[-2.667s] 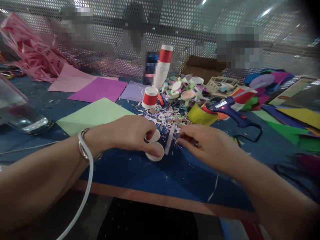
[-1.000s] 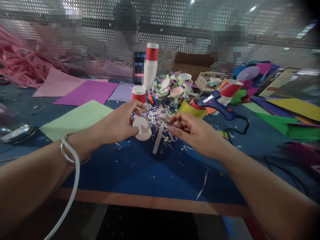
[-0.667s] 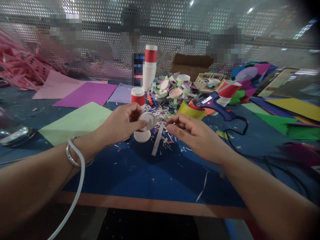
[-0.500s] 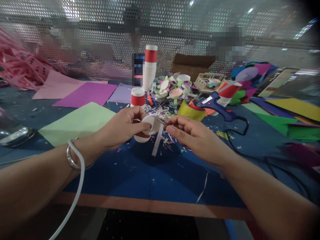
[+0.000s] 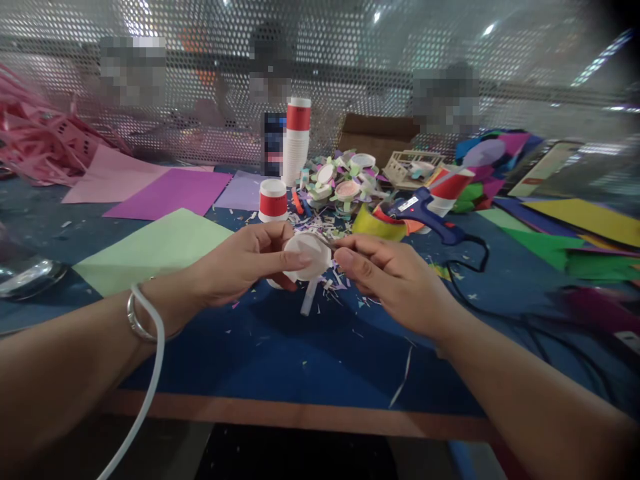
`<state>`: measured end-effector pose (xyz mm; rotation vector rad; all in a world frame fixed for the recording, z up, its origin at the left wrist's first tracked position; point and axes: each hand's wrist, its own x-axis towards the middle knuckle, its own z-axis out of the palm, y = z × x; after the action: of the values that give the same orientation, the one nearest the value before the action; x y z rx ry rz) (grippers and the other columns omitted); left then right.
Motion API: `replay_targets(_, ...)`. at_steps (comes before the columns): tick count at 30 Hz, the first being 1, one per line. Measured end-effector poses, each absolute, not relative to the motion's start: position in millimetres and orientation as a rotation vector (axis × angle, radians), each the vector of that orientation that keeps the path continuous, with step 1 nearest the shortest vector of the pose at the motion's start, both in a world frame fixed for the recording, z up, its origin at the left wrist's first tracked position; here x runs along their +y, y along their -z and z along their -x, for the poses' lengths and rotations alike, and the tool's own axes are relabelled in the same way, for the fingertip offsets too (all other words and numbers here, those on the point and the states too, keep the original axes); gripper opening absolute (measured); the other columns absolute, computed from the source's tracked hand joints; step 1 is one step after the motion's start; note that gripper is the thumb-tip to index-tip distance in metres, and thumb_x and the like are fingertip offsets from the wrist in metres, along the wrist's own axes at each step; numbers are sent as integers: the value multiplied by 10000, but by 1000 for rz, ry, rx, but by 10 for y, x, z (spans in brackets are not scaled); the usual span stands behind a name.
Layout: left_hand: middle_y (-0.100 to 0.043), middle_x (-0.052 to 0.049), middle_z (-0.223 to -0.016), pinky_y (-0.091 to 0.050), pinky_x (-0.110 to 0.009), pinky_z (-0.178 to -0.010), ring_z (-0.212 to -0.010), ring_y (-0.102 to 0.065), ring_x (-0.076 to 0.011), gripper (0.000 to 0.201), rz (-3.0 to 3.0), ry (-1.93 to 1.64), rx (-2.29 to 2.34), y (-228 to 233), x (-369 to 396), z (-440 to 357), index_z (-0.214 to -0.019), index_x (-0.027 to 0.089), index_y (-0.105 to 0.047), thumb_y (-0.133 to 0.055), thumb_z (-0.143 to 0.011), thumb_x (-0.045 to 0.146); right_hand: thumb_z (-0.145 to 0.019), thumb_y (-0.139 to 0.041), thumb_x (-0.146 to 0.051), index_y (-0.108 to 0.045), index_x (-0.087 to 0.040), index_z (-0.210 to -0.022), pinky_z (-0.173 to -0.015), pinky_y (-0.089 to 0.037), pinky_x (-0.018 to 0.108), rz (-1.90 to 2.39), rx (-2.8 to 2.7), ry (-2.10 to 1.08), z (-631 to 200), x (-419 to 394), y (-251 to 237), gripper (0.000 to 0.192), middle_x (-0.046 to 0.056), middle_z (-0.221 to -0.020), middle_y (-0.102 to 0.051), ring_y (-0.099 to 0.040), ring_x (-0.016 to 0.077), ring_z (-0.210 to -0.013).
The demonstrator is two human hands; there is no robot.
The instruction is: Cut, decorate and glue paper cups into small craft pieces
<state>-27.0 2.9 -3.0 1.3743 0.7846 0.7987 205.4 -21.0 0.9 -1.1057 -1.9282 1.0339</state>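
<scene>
Two hands meet above the blue worktop (image 5: 310, 353): the left hand (image 5: 240, 263) pinches a white paper disc (image 5: 309, 257) by its rim, face tilted rightward, while the right hand (image 5: 395, 280), fingertips pressed together just beside it, perhaps grips something thin.

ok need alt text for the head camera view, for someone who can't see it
Two bare hands meet over a blue table: the left hand pinches a white paper disc, and the right hand touches its edge. Behind them lie paper scraps, a red and white cup, a blue glue gun and coloured paper sheets.
</scene>
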Motion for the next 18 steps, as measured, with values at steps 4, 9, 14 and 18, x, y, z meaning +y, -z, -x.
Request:
replay_targets(4,-644,6,-786,-533,-191,-540,-656,-621,-103,247,-1463,-848,835,45,31,271,-828,166,-580,-789,-827,298,-970,-596,-500,-625,-197,-906,-478,-263,248,1148,-2006,-861,-2067,-228,-19,311,-63,-611,-425,-352,81,-518)
replay_targets(9,-629,6,-804,-602,-219,-643,-750,-628,-116,215,-1410,-769,698,20,7,263,-868,154,-646,-823,-791,250,-972,-599,-487,-652,-199,-996,-536,-334,251,1182,-2104,-648,-2072,-249,-18,293,-23,-737,-603,-469,104,-605)
replay_targets(14,-670,-44,-906,-621,-259,-712,-827,-637,-147,217,-1365,-694,624,-7,5,292,-950,169,-734,-749,-863,368,-977,-581,-509,-665,-191,-1051,-559,-373,250,1182,-2160,-570,-2066,-261,-29,337,4,-792,-672,-554,125,-655)
replay_targets(18,-688,-39,-863,-578,-208,-644,-778,-630,-136,178,-1418,-666,675,-19,-9,275,-911,185,-773,-780,-831,345,-973,-582,-516,-662,-195,-1041,-545,-379,243,1178,-2162,-530,-2074,-265,-46,338,-10,-721,-636,-532,123,-613)
